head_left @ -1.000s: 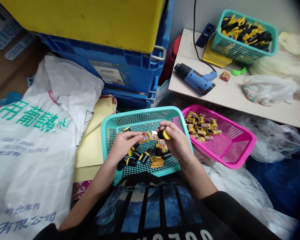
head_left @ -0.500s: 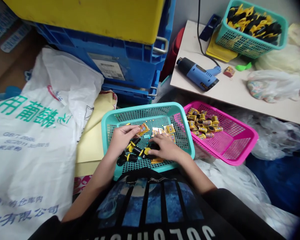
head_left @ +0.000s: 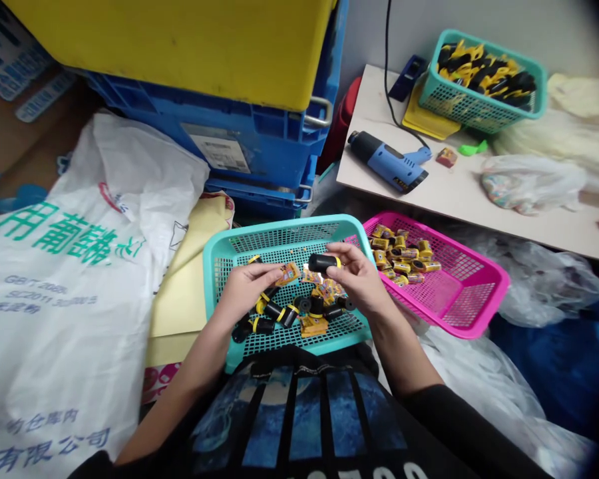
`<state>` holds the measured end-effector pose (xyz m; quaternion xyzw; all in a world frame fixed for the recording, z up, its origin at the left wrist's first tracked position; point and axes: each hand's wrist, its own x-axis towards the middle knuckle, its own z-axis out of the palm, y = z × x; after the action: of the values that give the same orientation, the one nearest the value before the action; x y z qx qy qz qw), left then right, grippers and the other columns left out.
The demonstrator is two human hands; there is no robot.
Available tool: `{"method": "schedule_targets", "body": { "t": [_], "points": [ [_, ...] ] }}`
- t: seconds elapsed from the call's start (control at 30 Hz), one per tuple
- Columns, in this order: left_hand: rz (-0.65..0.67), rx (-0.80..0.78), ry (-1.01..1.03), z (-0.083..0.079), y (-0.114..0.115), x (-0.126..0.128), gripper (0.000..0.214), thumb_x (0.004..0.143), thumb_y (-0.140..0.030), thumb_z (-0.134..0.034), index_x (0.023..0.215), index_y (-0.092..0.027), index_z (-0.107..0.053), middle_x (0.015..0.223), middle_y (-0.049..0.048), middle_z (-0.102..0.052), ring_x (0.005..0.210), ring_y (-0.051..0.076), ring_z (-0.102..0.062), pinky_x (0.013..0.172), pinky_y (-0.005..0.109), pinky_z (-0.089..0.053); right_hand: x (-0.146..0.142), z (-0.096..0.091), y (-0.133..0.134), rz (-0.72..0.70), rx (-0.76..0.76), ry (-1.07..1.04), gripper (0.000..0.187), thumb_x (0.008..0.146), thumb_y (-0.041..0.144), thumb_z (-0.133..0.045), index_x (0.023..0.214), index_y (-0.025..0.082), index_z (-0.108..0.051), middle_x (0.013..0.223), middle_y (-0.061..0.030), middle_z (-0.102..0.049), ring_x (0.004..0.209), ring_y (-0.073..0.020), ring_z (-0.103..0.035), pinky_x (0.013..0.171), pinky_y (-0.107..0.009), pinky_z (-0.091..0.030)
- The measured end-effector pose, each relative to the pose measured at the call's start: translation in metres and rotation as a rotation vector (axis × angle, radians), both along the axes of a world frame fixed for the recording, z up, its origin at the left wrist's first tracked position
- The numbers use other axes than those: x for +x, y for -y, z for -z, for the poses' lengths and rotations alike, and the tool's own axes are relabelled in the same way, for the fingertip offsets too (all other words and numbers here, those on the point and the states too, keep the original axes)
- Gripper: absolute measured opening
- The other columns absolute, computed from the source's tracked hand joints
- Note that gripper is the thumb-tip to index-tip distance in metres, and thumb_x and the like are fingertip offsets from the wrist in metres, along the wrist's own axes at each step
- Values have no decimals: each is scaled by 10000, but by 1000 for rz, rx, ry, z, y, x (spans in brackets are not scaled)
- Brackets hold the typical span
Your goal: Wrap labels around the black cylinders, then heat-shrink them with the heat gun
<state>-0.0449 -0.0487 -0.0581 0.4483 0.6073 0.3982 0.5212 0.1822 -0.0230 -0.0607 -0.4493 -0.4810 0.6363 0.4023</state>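
Black cylinder (head_left: 322,263) now lifted in the right hand (head_left: 360,279)

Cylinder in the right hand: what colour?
The cylinder in the right hand is black, with a yellow band at one end. Shows best in the head view.

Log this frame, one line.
left hand: orange packet | right hand: black banded cylinder | above: teal mesh basket

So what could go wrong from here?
The black cylinder pinched in the right hand could slip and drop into the loose pile. The teal mesh basket seems to rest on soft sheeting, so it might tip. Its rim nearly meets the pink basket, so pieces could stray into it.
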Motion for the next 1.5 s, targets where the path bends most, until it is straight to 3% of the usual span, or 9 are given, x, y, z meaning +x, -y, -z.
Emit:
{"method": "schedule_targets", "body": {
  "t": [0.17, 0.47, 0.67, 0.8, 0.97, 1.03, 1.2, 1.37, 1.5],
  "points": [
    [0, -3, 20, -2, 2, 3, 186, 743, -350, -710, 891, -254, -770, 941, 39, -772, 886, 205, -718, 830, 364, -582, -3, -10, -10, -75, -73, -73, 348, 648, 376, -818, 924, 227, -666, 816, 10, -651, 662, -102, -591, 637, -263, -506],
    [69, 8, 10, -3, 2, 2, 191, 770, -374, -704, 912, -262, -766, 955, 46, -770, 909, 210, -715, 862, 372, -569, 2, -2, -9, -209, -61, 65, 361, 683, 412, -788, 957, 201, -681, 823, -4, -640, 742, -112, -579, 680, -266, -474],
    [110, -116, 164, -1, 3, 7, 252, 757, -378, -724, 968, -244, -750, 994, 52, -765, 876, 205, -716, 824, 396, -587, -7, 2, -6, -198, 33, 224, 399, 692, 409, -778, 998, 184, -659, 810, -13, -640, 690, -108, -561, 646, -266, -462],
    [73, -102, 282, 0, 7, 15, 313, 697, -339, -783, 985, -226, -733, 983, 53, -757, 848, 180, -703, 810, 361, -582, -24, 5, 3, -130, 55, 120, 438, 621, 436, -823, 925, 189, -626, 882, -26, -632, 777, -139, -589, 716, -296, -489],
    [0, -44, 380, -4, 13, 25, 312, 668, -313, -815, 953, -215, -735, 971, 49, -745, 870, 182, -687, 819, 350, -572, -40, 9, 17, -134, -98, -185, 435, 824, 572, -595, 1096, 232, -588, 1121, -73, -613, 1010, -191, -588, 873, -364, -494],
    [8, -25, 420, -5, 14, 29, 300, 676, -311, -813, 950, -219, -735, 1020, 54, -741, 938, 204, -683, 865, 377, -562, -43, 11, 21, -178, -184, -272, 488, 819, 614, -567, 1117, 227, -574, 1110, -86, -619, 995, -204, -595, 853, -377, -506],
    [5, -22, 414, -5, 15, 32, 312, 658, -302, -825, 939, -207, -730, 1023, 59, -746, 968, 215, -678, 923, 395, -530, -46, 17, 22, -171, -165, -237, 519, 744, 667, -620, 1009, 221, -582, 1012, -73, -637, 923, -191, -601, 867, -371, -495],
    [-6, -82, 414, -3, 19, 34, 332, 642, -310, -840, 927, -193, -716, 973, 35, -732, 843, 164, -664, 843, 323, -537, -45, 28, 22, -125, -137, -214, 432, 744, 574, -678, 961, 218, -564, 876, -28, -600, 799, -152, -569, 789, -322, -492],
    [18, -95, 596, -7, 23, 38, 279, 752, -365, -765, 966, -222, -659, 945, -1, -682, 816, 119, -627, 746, 232, -517, -42, 27, 24, -137, -128, -225, 493, 866, 643, -406, 1065, 211, -534, 950, -75, -589, 832, -180, -578, 726, -330, -500]
  ]
}}
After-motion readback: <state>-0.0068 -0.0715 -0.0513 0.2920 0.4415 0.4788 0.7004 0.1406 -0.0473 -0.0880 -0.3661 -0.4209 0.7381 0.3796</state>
